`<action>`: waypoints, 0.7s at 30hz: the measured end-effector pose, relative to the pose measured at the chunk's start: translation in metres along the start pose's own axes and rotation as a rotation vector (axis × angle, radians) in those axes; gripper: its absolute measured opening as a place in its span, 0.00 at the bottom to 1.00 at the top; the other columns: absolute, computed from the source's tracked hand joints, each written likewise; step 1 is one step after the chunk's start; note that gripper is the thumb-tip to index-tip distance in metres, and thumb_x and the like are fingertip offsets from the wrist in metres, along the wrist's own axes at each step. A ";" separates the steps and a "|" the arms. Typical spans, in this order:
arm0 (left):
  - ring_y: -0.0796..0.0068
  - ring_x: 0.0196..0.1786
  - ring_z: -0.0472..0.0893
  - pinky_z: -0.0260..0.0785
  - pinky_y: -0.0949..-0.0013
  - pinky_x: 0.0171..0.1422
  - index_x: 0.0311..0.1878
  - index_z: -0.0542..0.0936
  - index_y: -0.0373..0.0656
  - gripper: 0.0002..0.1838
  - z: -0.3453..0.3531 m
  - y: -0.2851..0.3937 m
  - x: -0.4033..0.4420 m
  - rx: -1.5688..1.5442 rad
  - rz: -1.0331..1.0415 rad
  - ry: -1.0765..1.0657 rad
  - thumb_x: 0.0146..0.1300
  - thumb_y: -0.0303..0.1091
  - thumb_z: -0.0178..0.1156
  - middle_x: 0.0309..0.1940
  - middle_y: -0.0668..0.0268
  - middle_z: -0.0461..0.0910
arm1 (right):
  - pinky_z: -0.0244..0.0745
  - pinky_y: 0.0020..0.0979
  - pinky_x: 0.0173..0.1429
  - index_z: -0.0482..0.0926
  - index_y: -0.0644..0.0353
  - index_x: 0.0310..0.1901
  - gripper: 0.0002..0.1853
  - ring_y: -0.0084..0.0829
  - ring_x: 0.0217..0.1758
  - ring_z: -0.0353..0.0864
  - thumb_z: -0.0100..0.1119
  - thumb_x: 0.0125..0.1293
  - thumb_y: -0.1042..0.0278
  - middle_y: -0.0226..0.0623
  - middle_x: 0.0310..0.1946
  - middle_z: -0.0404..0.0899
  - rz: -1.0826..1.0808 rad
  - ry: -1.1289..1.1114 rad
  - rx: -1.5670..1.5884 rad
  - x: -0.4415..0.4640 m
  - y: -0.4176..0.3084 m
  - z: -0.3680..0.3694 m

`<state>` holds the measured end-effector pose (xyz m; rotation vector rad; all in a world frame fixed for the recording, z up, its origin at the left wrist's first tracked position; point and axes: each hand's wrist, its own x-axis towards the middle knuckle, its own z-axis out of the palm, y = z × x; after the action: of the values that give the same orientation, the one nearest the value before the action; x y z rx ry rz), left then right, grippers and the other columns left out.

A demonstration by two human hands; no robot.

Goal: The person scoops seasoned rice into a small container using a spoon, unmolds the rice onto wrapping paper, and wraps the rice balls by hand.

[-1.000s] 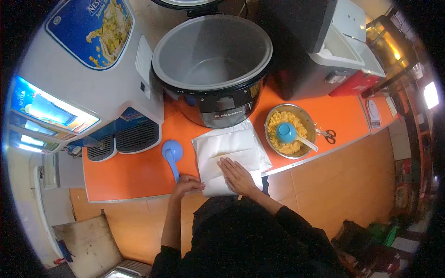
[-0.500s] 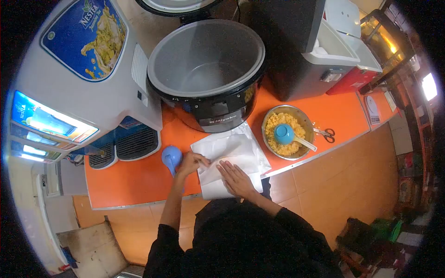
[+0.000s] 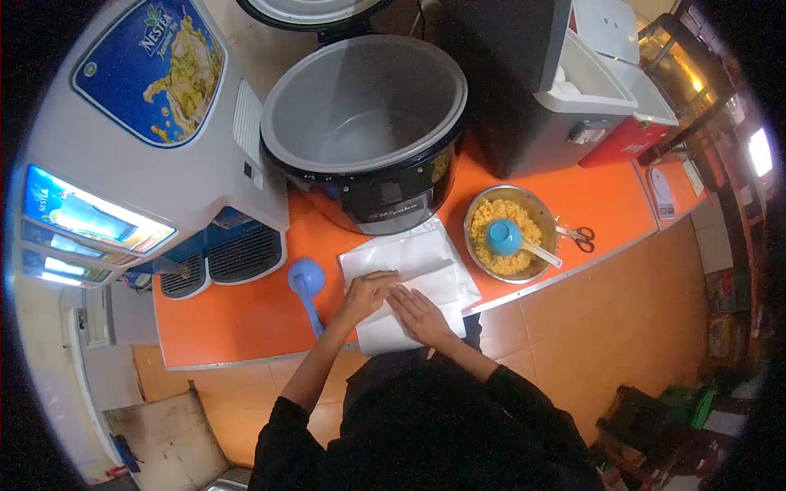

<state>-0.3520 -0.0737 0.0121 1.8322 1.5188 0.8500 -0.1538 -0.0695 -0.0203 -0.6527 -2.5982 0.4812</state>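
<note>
White paper (image 3: 393,331) lies on the orange counter in front of me, with a folded layer across its middle. My left hand (image 3: 368,296) is closed on the paper near the fold, its fingers bunched together. Flat on the paper beside it rests my right hand (image 3: 419,317), fingers stretched out, fingertips close to those of the left. A clear plastic sheet (image 3: 463,282) shows under the paper's right side. Left of my left hand is a blue ladle (image 3: 306,278). To the right stands a metal bowl (image 3: 469,233) of yellow rice (image 3: 516,211) with a blue-cupped scoop (image 3: 503,237) in it.
Behind the paper stands a large open cooker (image 3: 364,106). A drink dispenser (image 3: 172,188) is at the left. Scissors (image 3: 583,238) lie right of the bowl. Coolers (image 3: 589,102) and a small scale (image 3: 660,190) are farther right. The counter edge (image 3: 246,362) runs along my front.
My left hand has moved right and slightly up across the paper, towards my right hand. The right hand stays almost in place. The paper's fold looks flatter.
</note>
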 end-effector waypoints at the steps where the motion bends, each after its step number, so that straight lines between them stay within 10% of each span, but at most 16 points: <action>1: 0.58 0.58 0.79 0.71 0.62 0.62 0.50 0.82 0.39 0.17 0.006 0.000 -0.005 -0.004 0.045 0.018 0.58 0.20 0.53 0.52 0.53 0.80 | 0.59 0.42 0.73 0.64 0.62 0.67 0.32 0.40 0.71 0.63 0.53 0.57 0.71 0.44 0.67 0.65 -0.018 0.016 -0.021 -0.001 0.002 0.003; 15: 0.59 0.73 0.61 0.54 0.60 0.75 0.65 0.68 0.33 0.25 0.038 0.007 -0.063 0.629 0.208 -0.067 0.69 0.38 0.49 0.70 0.52 0.61 | 0.73 0.37 0.53 0.74 0.60 0.50 0.20 0.41 0.50 0.77 0.62 0.54 0.69 0.39 0.49 0.75 -0.085 0.219 -0.180 -0.009 0.008 0.002; 21: 0.55 0.57 0.74 0.67 0.58 0.63 0.49 0.74 0.32 0.14 0.063 -0.012 -0.076 0.256 -0.015 0.404 0.60 0.25 0.59 0.52 0.52 0.74 | 0.74 0.40 0.57 0.76 0.59 0.49 0.19 0.42 0.55 0.76 0.60 0.53 0.70 0.42 0.49 0.77 0.014 0.173 0.027 -0.015 0.032 -0.002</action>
<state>-0.3203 -0.1496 -0.0432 1.9031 1.9664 1.1122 -0.1293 -0.0497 -0.0366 -0.6730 -2.4221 0.4422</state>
